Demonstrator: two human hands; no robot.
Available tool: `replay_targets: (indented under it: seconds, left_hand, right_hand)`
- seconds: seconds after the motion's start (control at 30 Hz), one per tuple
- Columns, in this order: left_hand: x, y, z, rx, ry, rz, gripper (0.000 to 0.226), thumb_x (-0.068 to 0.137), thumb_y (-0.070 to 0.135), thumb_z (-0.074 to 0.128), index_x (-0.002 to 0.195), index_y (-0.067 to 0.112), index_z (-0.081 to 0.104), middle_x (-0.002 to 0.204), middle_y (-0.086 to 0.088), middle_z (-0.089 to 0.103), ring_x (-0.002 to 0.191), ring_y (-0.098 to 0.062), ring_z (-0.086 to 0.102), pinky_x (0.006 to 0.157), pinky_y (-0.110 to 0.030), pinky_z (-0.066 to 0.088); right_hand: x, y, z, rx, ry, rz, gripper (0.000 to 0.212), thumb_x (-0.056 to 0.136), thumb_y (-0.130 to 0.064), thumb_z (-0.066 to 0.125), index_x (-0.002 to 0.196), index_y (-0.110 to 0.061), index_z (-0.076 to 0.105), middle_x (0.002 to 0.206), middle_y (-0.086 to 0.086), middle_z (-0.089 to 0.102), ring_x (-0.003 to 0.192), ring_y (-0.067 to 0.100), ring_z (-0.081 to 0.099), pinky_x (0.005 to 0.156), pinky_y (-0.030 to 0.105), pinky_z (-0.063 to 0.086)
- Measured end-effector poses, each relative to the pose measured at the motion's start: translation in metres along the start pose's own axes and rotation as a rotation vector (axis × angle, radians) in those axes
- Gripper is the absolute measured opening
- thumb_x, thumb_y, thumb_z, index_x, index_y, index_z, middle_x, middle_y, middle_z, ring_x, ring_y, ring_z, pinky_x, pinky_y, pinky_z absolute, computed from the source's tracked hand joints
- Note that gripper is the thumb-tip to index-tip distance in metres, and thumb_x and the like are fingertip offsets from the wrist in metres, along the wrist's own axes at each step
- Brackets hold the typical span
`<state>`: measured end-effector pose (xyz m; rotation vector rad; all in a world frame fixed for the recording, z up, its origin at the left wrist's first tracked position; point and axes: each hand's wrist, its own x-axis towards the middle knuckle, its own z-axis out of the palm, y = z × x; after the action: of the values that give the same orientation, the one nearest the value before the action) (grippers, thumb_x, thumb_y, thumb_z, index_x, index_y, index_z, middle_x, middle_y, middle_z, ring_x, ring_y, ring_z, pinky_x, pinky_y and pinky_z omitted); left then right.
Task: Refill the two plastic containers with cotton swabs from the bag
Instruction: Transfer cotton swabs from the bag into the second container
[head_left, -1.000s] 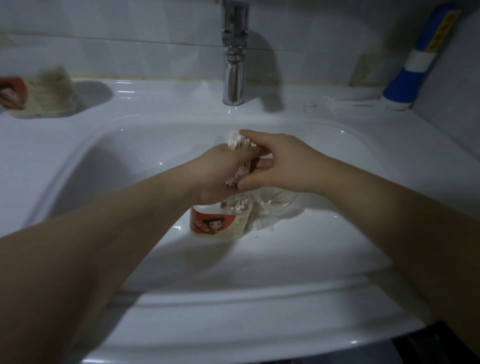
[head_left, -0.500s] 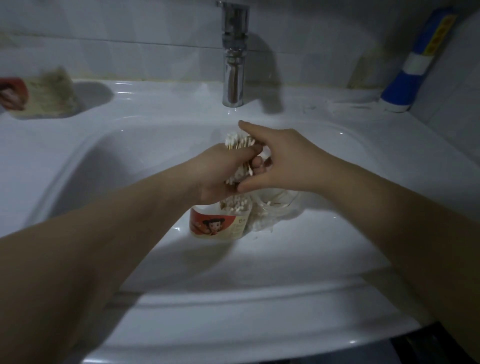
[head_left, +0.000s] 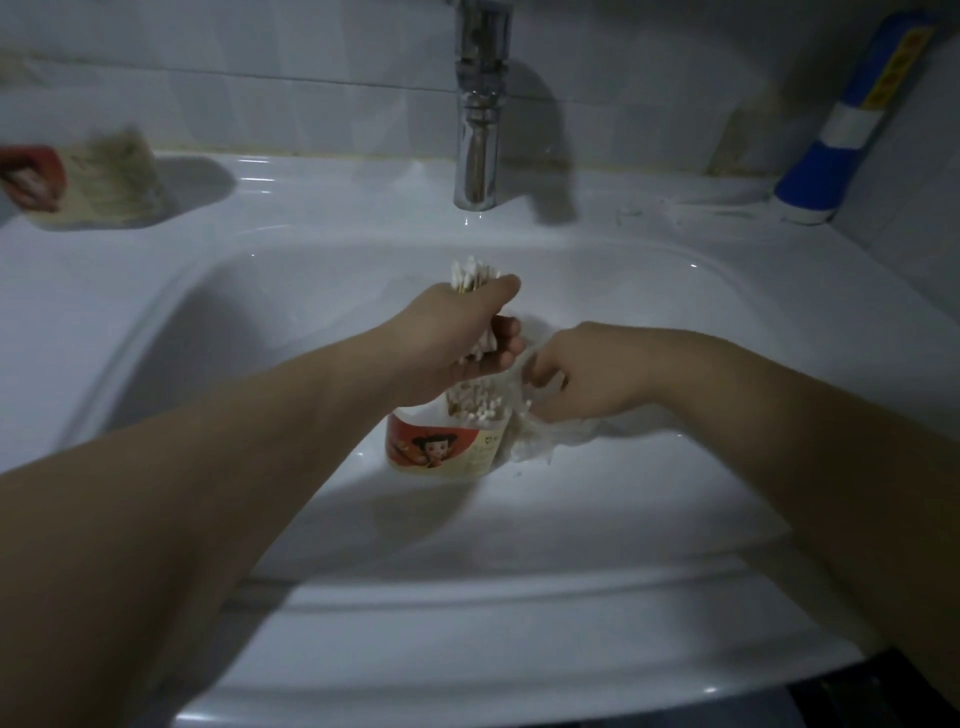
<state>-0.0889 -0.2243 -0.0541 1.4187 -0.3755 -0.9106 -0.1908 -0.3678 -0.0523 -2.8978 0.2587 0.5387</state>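
While the left hand grips a swab bundle above the part-filled container, the right hand pinches the bag; the far-left container looks full.

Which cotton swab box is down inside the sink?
The container with the cartoon label, under the left hand. The other container sits up on the sink ledge at far left.

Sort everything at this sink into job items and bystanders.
Job: left hand gripping the swab bundle; labelled container standing in the sink; right hand gripping the bag; second container, blurred, on the ledge.
Lying about: faucet; blue-and-white bottle.
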Motion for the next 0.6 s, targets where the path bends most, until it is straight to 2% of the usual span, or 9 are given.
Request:
replay_targets:
  seconds: [0.1, 0.17, 0.3, 0.4, 0.5, 0.6]
  left_hand:
    - [-0.002, -0.002, 0.001, 0.038, -0.046, 0.008, 0.024, 0.101, 0.032, 0.062, 0.09, 0.011, 0.06, 0.066, -0.003, 0.066, 0.061, -0.016, 0.066, 0.061, -0.026, 0.057]
    - [-0.002, -0.003, 0.002, 0.052, -0.071, 0.01, 0.024, 0.101, 0.032, 0.062, 0.093, 0.009, 0.061, 0.068, -0.005, 0.067, 0.064, -0.018, 0.067, 0.064, -0.027, 0.059]
    - [-0.002, -0.005, 0.001, 0.077, -0.099, 0.006, 0.025, 0.101, 0.03, 0.063, 0.097, 0.006, 0.064, 0.073, -0.009, 0.07, 0.069, -0.022, 0.069, 0.069, -0.031, 0.061]
    - [-0.002, -0.006, 0.002, 0.098, -0.115, 0.005, 0.023, 0.1, 0.029, 0.063, 0.1, 0.007, 0.064, 0.076, -0.01, 0.071, 0.071, -0.021, 0.07, 0.07, -0.031, 0.061]
    - [-0.001, -0.007, 0.002, 0.11, -0.121, 0.016, 0.021, 0.1, 0.029, 0.063, 0.1, 0.008, 0.065, 0.076, -0.009, 0.071, 0.07, -0.02, 0.07, 0.069, -0.03, 0.061]
    - [0.0, -0.008, 0.001, 0.124, -0.118, 0.021, 0.02, 0.099, 0.029, 0.064, 0.102, 0.009, 0.065, 0.075, -0.007, 0.072, 0.072, -0.02, 0.072, 0.072, -0.032, 0.063]
  right_hand:
    - [0.011, -0.002, 0.012, -0.065, -0.024, -0.038, 0.023, 0.101, -0.041, 0.048, 0.088, -0.03, 0.063, 0.077, -0.012, 0.06, 0.072, 0.004, 0.055, 0.066, 0.028, 0.041]
    - [0.016, -0.003, 0.018, -0.054, -0.002, -0.036, 0.026, 0.101, -0.035, 0.05, 0.076, -0.03, 0.057, 0.071, -0.012, 0.055, 0.068, 0.006, 0.052, 0.061, 0.024, 0.035]
    - [0.019, -0.002, 0.024, -0.039, 0.077, 0.005, 0.028, 0.09, -0.035, 0.061, 0.064, -0.03, 0.054, 0.065, -0.01, 0.056, 0.062, 0.007, 0.053, 0.056, 0.024, 0.035]
    - [0.022, -0.004, 0.027, -0.088, 0.162, 0.041, 0.026, 0.082, -0.041, 0.058, 0.061, -0.028, 0.051, 0.063, -0.007, 0.056, 0.062, 0.015, 0.057, 0.056, 0.028, 0.043]
    - [0.024, -0.006, 0.032, -0.003, 0.197, 0.119, 0.017, 0.075, -0.04, 0.061, 0.066, -0.028, 0.053, 0.066, -0.006, 0.06, 0.061, 0.015, 0.061, 0.054, 0.028, 0.049]
    - [0.027, -0.008, 0.033, -0.028, 0.121, 0.136, 0.013, 0.083, -0.031, 0.063, 0.075, -0.025, 0.056, 0.067, -0.005, 0.06, 0.061, 0.012, 0.058, 0.054, 0.026, 0.046]
